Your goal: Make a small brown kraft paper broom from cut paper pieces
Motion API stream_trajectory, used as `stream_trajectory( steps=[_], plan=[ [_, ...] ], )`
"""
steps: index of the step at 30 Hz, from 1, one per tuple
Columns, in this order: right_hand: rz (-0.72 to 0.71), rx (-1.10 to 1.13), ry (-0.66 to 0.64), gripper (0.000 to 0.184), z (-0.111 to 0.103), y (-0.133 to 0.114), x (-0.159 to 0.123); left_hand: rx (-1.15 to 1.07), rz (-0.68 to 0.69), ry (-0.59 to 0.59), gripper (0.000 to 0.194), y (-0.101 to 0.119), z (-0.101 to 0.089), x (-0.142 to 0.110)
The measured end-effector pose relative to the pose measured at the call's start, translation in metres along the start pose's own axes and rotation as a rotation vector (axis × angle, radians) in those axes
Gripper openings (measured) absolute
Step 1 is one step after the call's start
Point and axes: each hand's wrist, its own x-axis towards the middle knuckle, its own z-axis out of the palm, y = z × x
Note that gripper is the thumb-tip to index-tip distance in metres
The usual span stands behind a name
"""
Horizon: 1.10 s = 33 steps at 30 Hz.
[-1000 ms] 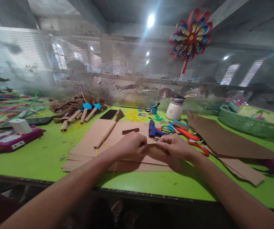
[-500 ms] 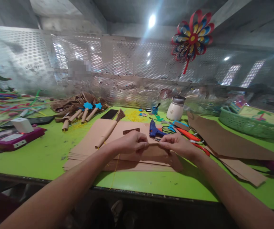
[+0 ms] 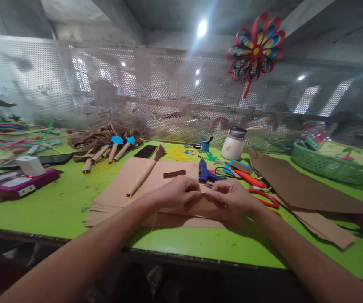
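Observation:
My left hand (image 3: 183, 191) and my right hand (image 3: 231, 195) meet over the stack, each pinching thumb to fingers. Between the fingertips is a piece of brown paper (image 3: 204, 203) that blends with the sheets beneath, its outline mostly hidden. Under both hands lies a stack of brown paper sheets (image 3: 112, 189). On it rest a small pleated paper strip (image 3: 174, 173) and a rolled paper handle with a fanned brown tip (image 3: 145, 172). Just beyond my hands is a blue glue gun (image 3: 208, 173). Orange-handled scissors (image 3: 268, 198) lie beside my right hand.
Several paper fans with blue cutouts (image 3: 115, 145) lie at the back left. A purple power strip (image 3: 26, 185) is on the left. A white jar (image 3: 232, 145) stands at the back. Dark brown paper (image 3: 298, 185) and a green basket (image 3: 332, 166) occupy the right.
My hands have come closer together, with the fingertips almost touching. My right hand has shifted left and slightly down, uncovering more of the orange scissors handle.

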Motion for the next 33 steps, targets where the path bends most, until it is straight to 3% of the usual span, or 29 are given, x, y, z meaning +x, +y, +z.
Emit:
stream_trajectory(
  steps=[7, 14, 16, 18, 21, 24, 27, 29, 33],
  plan=[
    [0.013, 0.033, 0.031, 0.035, -0.005, 0.003, -0.001, 0.004, -0.052, -0.029, 0.019, -0.012, -0.003, 0.001],
    [-0.038, 0.336, 0.047, 0.027, -0.018, 0.003, -0.002, -0.434, -0.006, -0.105, 0.023, -0.009, -0.011, -0.001],
    [-0.063, 0.363, -0.011, 0.027, -0.018, 0.001, -0.004, -0.563, 0.01, -0.15, 0.022, -0.006, -0.01, -0.003],
    [-0.075, 0.368, -0.148, 0.034, -0.015, -0.003, -0.007, -0.652, 0.015, -0.202, 0.021, -0.003, -0.007, -0.004],
    [-0.171, 0.353, -0.256, 0.02, -0.008, -0.009, -0.008, -0.751, 0.011, -0.268, 0.022, 0.0, 0.002, -0.004],
    [-0.268, 0.327, -0.202, 0.009, -0.006, -0.011, -0.009, -0.822, 0.013, -0.314, 0.024, 0.0, 0.009, -0.004],
    [-0.228, 0.353, -0.146, 0.008, -0.01, -0.008, -0.01, -0.837, -0.019, -0.399, 0.029, -0.001, 0.01, -0.003],
    [-0.171, 0.39, -0.119, 0.012, -0.014, -0.006, -0.01, -0.792, -0.056, -0.338, 0.032, -0.003, 0.008, -0.002],
    [-0.048, 0.284, -0.182, 0.016, -0.02, -0.006, -0.009, -0.608, -0.118, 0.024, 0.032, -0.005, 0.001, 0.004]
  ],
)
